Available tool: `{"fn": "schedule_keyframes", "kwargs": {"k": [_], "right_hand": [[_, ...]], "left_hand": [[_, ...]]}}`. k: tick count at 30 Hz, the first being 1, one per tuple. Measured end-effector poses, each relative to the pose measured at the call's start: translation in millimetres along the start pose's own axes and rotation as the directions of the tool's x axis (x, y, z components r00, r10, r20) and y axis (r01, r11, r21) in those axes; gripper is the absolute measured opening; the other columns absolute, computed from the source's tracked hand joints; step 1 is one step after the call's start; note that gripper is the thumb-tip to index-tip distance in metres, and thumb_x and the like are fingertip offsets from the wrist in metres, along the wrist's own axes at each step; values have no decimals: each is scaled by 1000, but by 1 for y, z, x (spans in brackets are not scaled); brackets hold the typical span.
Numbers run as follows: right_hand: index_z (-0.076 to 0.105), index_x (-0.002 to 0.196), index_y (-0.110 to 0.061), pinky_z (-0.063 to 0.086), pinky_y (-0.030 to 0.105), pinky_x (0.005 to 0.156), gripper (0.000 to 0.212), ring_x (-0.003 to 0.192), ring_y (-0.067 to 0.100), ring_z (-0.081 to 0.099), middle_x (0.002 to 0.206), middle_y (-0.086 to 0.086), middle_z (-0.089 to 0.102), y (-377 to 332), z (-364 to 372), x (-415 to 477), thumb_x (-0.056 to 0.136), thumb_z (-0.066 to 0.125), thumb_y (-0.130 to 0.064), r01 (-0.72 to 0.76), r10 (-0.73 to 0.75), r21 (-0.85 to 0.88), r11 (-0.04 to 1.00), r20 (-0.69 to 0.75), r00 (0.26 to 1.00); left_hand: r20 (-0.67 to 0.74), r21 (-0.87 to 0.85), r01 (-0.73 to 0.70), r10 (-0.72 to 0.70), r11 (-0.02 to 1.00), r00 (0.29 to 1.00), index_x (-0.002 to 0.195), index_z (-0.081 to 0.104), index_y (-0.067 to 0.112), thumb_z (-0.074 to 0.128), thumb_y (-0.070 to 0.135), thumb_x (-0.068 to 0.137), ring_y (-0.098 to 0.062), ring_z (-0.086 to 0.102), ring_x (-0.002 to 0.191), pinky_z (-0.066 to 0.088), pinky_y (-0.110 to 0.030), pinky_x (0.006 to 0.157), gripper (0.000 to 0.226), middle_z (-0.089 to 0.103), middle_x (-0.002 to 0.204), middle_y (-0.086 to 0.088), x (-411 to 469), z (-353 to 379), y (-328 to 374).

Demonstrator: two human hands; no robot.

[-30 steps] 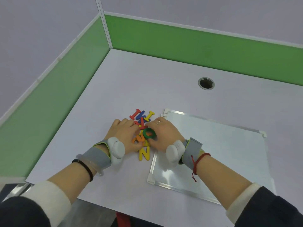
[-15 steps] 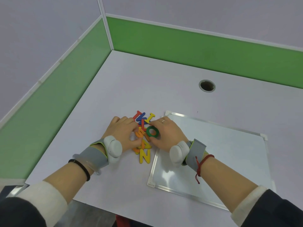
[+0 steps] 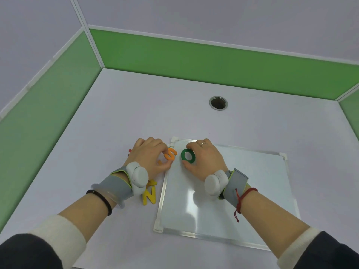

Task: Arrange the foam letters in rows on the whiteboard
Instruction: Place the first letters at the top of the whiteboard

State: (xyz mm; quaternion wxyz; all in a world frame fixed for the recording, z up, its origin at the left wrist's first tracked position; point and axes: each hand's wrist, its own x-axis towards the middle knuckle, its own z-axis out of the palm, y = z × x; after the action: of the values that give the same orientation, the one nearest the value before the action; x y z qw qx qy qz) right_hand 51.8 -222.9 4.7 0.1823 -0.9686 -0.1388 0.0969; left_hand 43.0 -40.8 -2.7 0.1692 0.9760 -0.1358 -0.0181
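Observation:
A whiteboard [image 3: 242,191] lies flat on the desk at the front right. My right hand [image 3: 204,160] holds a green foam O [image 3: 188,156] over the board's near-left top corner. My left hand [image 3: 149,158] pinches an orange foam S [image 3: 170,154] just left of the board's edge. A yellow N [image 3: 149,195] lies on the desk beside the board, with another yellow letter [image 3: 152,183] partly under my left wrist. The remaining letters of the pile are hidden beneath my left hand; only a red sliver [image 3: 129,151] shows.
The white desk [image 3: 136,113] is walled by green partitions [image 3: 194,61] at the back and both sides. A round cable hole [image 3: 218,103] sits behind the whiteboard. The desk's front edge runs below my forearms.
My right hand has carried the green O from the pile to the right, over the whiteboard's corner. My left hand has picked the orange S out of the pile. The camera tilted up.

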Motion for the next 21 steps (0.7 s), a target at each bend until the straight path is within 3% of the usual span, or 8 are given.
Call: {"fn": "schedule_keyframes", "kwargs": {"k": [9,13,21], "right_hand": [[53,114,-9,45,35,81,35,113,27,46,113,9,58,17,5,2,85,55,-28,-115,115,39,993,-5,993],[53,115,-9,45,36,88,36,112,28,47,115,9,56,20,7,6,84,57,-28,-93,92,50,994,9,996],[54,115,-9,43,35,92,34,108,26,47,115,8,56,26,4,17,84,58,-23,-22,18,83,996,52,999]], "left_hand": [[60,54,-13,10,998,998,86,63,22,20,57,72,-17,56,96,32,-28,86,56,65,95,6,30,17,15],[89,54,8,-13,999,996,88,62,18,42,45,85,-20,55,99,32,-31,90,34,65,97,2,36,22,15],[121,91,34,-45,995,992,97,61,18,45,41,91,-20,52,104,31,-32,95,29,60,109,1,41,24,11]]}}
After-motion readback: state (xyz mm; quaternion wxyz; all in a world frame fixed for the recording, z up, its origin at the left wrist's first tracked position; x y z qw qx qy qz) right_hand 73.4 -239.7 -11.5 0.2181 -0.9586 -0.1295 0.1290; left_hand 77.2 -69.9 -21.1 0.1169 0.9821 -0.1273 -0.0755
